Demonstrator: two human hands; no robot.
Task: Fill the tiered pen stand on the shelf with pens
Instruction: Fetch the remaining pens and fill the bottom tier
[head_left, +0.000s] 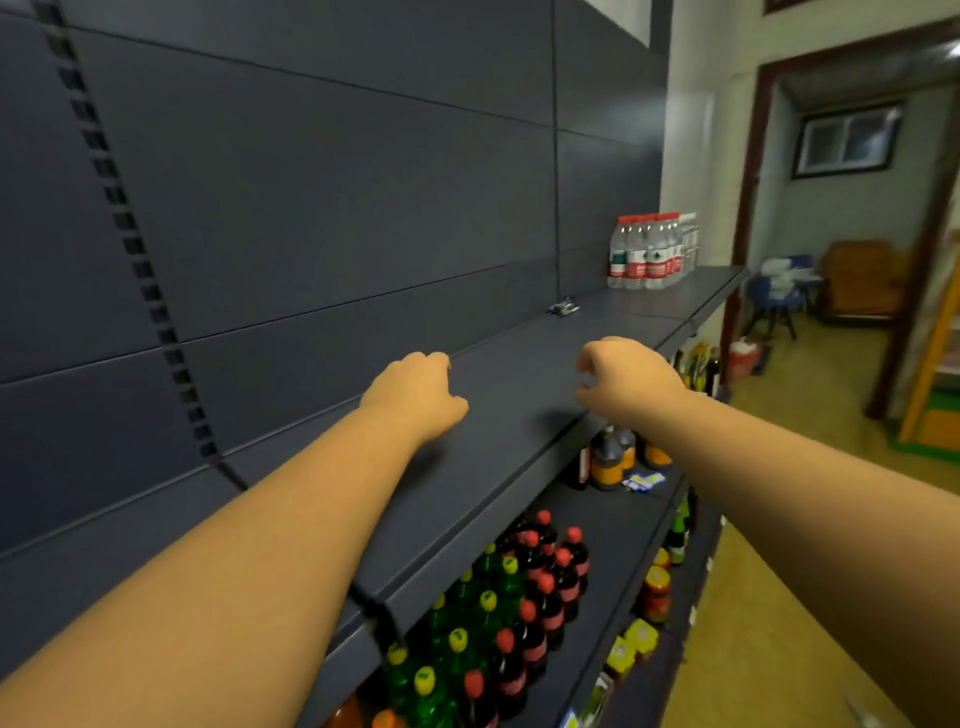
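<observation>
Both my arms reach out over the dark grey top shelf (498, 415). My left hand (418, 395) hovers above the shelf with its fingers curled inward and nothing in it. My right hand (623, 376) is over the shelf's front part, fingers bent and apart like a claw, holding nothing. Further along the shelf, against the back panel, lies a small shiny metallic item (563, 307), too small to identify. No tiered pen stand and no pens show in this view.
A pack of water bottles (652, 252) stands at the shelf's far end. Lower shelves hold green and dark soda bottles (514, 613), sauce bottles (608, 457) and jars (655, 592). To the right is an aisle floor and a doorway (841, 208) with chairs beyond.
</observation>
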